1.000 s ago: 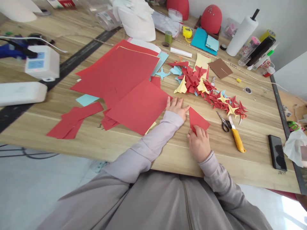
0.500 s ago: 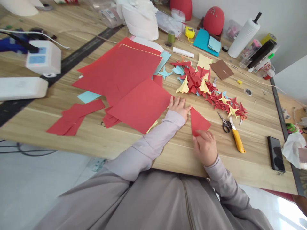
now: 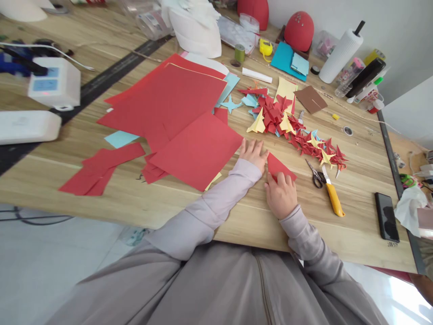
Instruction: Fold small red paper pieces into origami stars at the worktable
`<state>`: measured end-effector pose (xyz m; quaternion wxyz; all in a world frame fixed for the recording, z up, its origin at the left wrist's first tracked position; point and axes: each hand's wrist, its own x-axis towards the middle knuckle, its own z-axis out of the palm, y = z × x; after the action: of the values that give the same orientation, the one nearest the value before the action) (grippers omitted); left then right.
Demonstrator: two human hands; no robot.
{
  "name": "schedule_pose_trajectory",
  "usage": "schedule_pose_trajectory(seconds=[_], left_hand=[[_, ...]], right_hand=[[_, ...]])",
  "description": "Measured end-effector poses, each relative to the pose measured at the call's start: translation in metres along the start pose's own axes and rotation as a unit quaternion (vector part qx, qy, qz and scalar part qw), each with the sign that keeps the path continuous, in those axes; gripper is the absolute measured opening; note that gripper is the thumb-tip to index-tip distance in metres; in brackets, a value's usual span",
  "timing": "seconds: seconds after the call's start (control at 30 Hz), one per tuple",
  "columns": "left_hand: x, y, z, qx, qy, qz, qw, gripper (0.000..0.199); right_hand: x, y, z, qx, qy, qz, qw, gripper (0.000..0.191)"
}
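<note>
A folded piece of red paper (image 3: 279,165) lies on the wooden table in front of me. My right hand (image 3: 281,194) bears down on its lower part with bent fingers, hiding that edge. At the paper's upper left corner rests the thumb of my left hand (image 3: 253,155). The other fingers of that hand lie spread on the table, close to the right corner of a large red sheet (image 3: 199,151). Up and to the right is a pile of folded red paper pieces (image 3: 274,110), with yellow and light blue ones among them.
Scissors (image 3: 317,177) and a yellow-handled utility knife (image 3: 334,198) lie right of my right hand. Farther right is a black phone (image 3: 387,216). Red strips (image 3: 101,169) and larger red sheets (image 3: 169,99) spread to the left. A white power strip (image 3: 29,126) sits at far left.
My right hand has moved up and slightly left over the red paper, from its lower tip. The paper's pointed lower part no longer shows. My left hand stays in place.
</note>
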<state>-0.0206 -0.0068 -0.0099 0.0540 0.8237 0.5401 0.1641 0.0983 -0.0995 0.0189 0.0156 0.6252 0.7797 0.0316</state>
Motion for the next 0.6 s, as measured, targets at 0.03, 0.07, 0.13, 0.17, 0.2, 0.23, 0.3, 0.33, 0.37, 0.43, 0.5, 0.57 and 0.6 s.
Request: schedule_pose_trajectory(seconds=[0.03, 0.07, 0.13, 0.17, 0.2, 0.23, 0.3, 0.33, 0.37, 0.43, 0.5, 0.57, 0.6], left_hand=[[0.000, 0.000, 0.001, 0.001, 0.001, 0.000, 1.000, 0.041], [0.000, 0.000, 0.002, 0.002, 0.003, -0.001, 1.000, 0.040], [0.001, -0.001, 0.004, 0.000, 0.004, -0.004, 1.000, 0.040], [0.001, -0.002, 0.004, -0.002, 0.003, -0.006, 1.000, 0.039], [0.001, -0.002, 0.005, -0.004, 0.003, -0.008, 1.000, 0.039], [0.001, -0.002, 0.005, -0.006, 0.003, -0.010, 1.000, 0.038], [0.001, -0.003, 0.005, -0.010, 0.007, -0.012, 1.000, 0.039], [0.001, -0.003, 0.005, -0.010, 0.010, -0.012, 1.000, 0.039], [0.001, -0.003, 0.004, -0.010, 0.013, -0.012, 1.000, 0.040], [0.001, -0.003, 0.004, -0.009, 0.024, -0.019, 1.000, 0.041], [0.001, -0.004, 0.005, -0.011, 0.042, -0.031, 0.999, 0.042], [0.001, -0.005, 0.007, -0.016, 0.060, -0.038, 0.997, 0.042], [0.001, -0.005, 0.008, -0.016, 0.065, -0.037, 0.997, 0.040]], right_hand=[[0.003, 0.000, 0.000, -0.004, -0.006, 0.003, 1.000, 0.042], [0.007, 0.000, -0.001, -0.007, -0.010, 0.008, 1.000, 0.042], [0.015, -0.001, -0.001, -0.015, -0.018, 0.017, 1.000, 0.043], [0.019, -0.001, -0.001, -0.017, -0.024, 0.019, 0.999, 0.043], [0.023, -0.001, -0.001, -0.020, -0.031, 0.022, 0.999, 0.044], [0.027, -0.001, -0.001, -0.022, -0.039, 0.024, 0.999, 0.044], [0.035, -0.001, -0.001, -0.029, -0.054, 0.030, 0.998, 0.045], [0.039, -0.001, -0.001, -0.033, -0.064, 0.033, 0.997, 0.046], [0.043, -0.001, -0.002, -0.037, -0.075, 0.037, 0.996, 0.046], [0.052, 0.001, -0.004, -0.037, -0.100, 0.052, 0.993, 0.048], [0.061, 0.003, -0.008, -0.023, -0.133, 0.060, 0.989, 0.049], [0.070, 0.006, -0.013, -0.007, -0.164, 0.058, 0.985, 0.051], [0.074, 0.008, -0.016, 0.000, -0.179, 0.051, 0.982, 0.051]])
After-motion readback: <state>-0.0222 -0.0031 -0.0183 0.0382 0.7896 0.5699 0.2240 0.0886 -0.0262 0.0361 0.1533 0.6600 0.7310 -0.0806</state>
